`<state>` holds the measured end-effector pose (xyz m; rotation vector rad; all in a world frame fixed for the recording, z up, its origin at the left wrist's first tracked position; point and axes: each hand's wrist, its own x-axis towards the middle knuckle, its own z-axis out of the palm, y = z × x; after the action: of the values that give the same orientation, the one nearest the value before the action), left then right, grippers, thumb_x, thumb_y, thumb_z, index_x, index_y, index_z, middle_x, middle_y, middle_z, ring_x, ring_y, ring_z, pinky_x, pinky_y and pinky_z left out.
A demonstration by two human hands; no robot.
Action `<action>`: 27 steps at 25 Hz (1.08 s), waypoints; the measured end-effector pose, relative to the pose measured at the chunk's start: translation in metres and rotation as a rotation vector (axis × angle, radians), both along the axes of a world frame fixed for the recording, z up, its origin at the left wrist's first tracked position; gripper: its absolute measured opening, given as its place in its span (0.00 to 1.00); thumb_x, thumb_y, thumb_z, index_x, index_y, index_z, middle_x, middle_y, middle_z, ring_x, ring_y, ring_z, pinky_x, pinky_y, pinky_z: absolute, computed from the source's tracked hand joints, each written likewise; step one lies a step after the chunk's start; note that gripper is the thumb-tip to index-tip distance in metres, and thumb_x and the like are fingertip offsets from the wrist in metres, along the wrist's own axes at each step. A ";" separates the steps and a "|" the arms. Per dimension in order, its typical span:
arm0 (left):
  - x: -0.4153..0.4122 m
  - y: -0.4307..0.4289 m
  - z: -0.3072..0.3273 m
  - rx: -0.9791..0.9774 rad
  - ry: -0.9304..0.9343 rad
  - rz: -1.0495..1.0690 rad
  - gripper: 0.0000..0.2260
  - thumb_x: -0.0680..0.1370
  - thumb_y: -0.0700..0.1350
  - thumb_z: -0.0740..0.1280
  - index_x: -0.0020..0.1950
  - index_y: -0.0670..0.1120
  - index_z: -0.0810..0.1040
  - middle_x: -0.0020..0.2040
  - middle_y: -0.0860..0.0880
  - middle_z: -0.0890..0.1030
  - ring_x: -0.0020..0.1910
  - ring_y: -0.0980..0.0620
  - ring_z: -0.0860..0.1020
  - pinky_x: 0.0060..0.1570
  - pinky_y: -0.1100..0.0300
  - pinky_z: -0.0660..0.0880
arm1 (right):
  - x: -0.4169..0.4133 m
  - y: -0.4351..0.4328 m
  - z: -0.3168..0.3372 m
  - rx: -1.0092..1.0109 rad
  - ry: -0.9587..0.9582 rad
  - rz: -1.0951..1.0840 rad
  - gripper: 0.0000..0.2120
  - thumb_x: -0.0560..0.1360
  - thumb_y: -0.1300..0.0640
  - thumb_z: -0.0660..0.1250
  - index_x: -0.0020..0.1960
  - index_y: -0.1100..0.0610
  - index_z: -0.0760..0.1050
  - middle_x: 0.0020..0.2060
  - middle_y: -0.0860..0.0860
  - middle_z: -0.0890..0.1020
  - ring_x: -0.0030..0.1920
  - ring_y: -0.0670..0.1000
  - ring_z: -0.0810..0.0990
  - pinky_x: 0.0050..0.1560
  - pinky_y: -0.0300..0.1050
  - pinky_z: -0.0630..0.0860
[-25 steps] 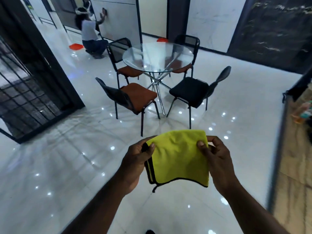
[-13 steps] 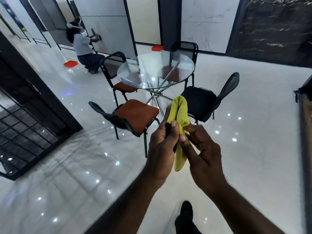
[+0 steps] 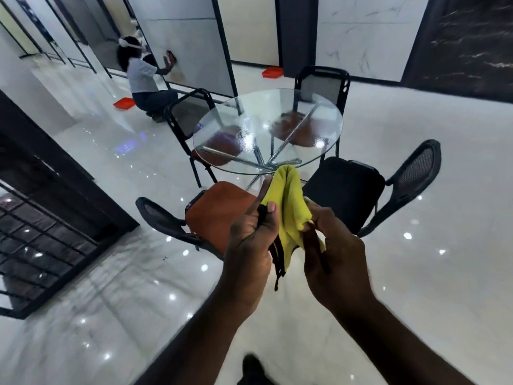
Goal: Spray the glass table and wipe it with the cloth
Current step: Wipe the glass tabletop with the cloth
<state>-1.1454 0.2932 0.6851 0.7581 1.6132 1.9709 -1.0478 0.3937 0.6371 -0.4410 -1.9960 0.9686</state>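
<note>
Your left grip (image 3: 252,245) is clamped on the cloth (image 3: 288,195), thumb pressing its black hem against the curled fingers, with the forefinger pointing up beside the fabric. Your right grip (image 3: 336,259) is closed on the same cloth from the other side, fingertips pinching a lower fold while a strip of black hem runs across your palm. The yellow cloth stands bunched and upright between the two, held in the air at chest height, with loose black edging hanging below your left thumb.

From your view its top overlaps the near rim of the surface (image 3: 266,112), but it is not touching it. That surface is a round glass top on crossed chrome legs, and a hazy, speckled patch shows left of its middle.

Four chairs ring it. The orange chair (image 3: 219,209) is nearest, just beyond your left grip. The black chair (image 3: 344,190) is to the right, and two more stand at the far side, their orange seats showing through the glass.

The glossy white floor (image 3: 111,273) reflects ceiling lights, and your shoe (image 3: 252,365) shows at the bottom edge. Farther back on the left a person (image 3: 144,79) crouches with one hand against a wall panel. A red tray (image 3: 125,103) lies beside them, and another sits by the far wall.
</note>
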 end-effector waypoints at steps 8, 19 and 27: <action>-0.175 0.093 -0.027 -0.009 -0.031 0.025 0.21 0.77 0.47 0.74 0.70 0.50 0.78 0.59 0.51 0.87 0.60 0.48 0.85 0.59 0.47 0.83 | -0.169 0.104 -0.023 0.084 -0.063 0.227 0.17 0.82 0.57 0.70 0.70 0.54 0.81 0.74 0.48 0.79 0.75 0.51 0.79 0.71 0.48 0.80; -0.385 0.227 -0.052 0.113 -0.700 -0.024 0.16 0.82 0.47 0.61 0.63 0.38 0.79 0.58 0.37 0.86 0.54 0.40 0.86 0.45 0.45 0.85 | -0.337 0.282 -0.037 -0.867 -0.454 0.490 0.38 0.64 0.30 0.82 0.64 0.54 0.83 0.57 0.54 0.90 0.54 0.56 0.90 0.49 0.48 0.87; -0.457 0.293 -0.173 -0.357 -0.605 0.351 0.17 0.74 0.35 0.75 0.63 0.40 0.81 0.55 0.38 0.87 0.51 0.41 0.85 0.43 0.54 0.83 | -0.442 0.392 -0.125 -0.486 -0.932 0.514 0.18 0.74 0.35 0.78 0.52 0.49 0.84 0.42 0.49 0.89 0.43 0.48 0.88 0.46 0.51 0.85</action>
<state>-1.6023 0.5865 0.5118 -0.2603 1.6985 1.8010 -1.4901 0.7860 0.5125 -0.7598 -2.7707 1.8258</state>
